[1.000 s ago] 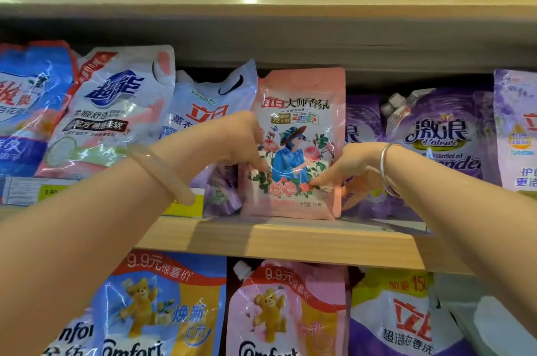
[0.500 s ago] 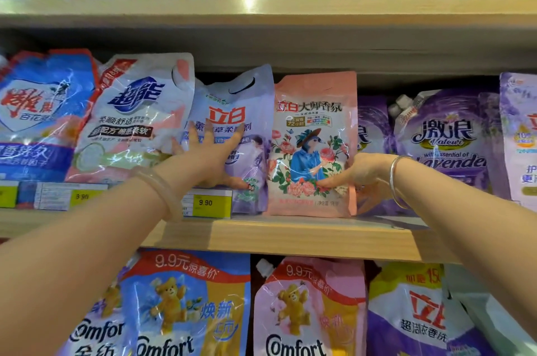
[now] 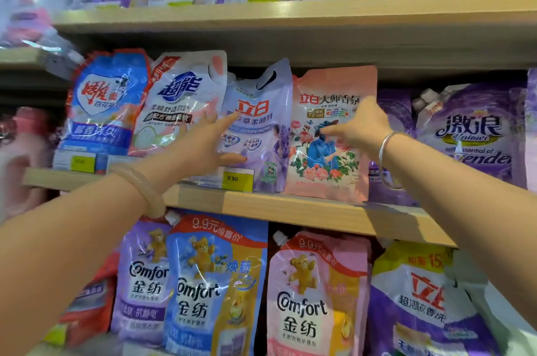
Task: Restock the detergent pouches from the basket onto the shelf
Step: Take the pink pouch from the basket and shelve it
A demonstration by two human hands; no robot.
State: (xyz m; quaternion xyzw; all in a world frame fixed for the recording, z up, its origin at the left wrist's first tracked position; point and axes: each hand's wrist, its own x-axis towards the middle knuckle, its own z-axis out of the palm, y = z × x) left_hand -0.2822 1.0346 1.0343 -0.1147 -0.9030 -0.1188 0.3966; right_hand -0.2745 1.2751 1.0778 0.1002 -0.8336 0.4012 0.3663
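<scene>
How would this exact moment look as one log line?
step: straighten shelf | left hand: open, on lavender pouch | right hand: open, fingers at pink floral pouch | both pouches upright

Pink detergent pouch (image 3: 328, 134): floral print with a blue-clad figure, red and dark lettering at top. It stands upright on the wooden shelf (image 3: 290, 207), between a lavender pouch (image 3: 258, 128) and purple pouches (image 3: 470, 134), touching the lavender one.

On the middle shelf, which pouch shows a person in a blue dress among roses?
The pink pouch, standing under the right hand. Its neighbours are lavender on its left and purple on its right, without roses.
</scene>
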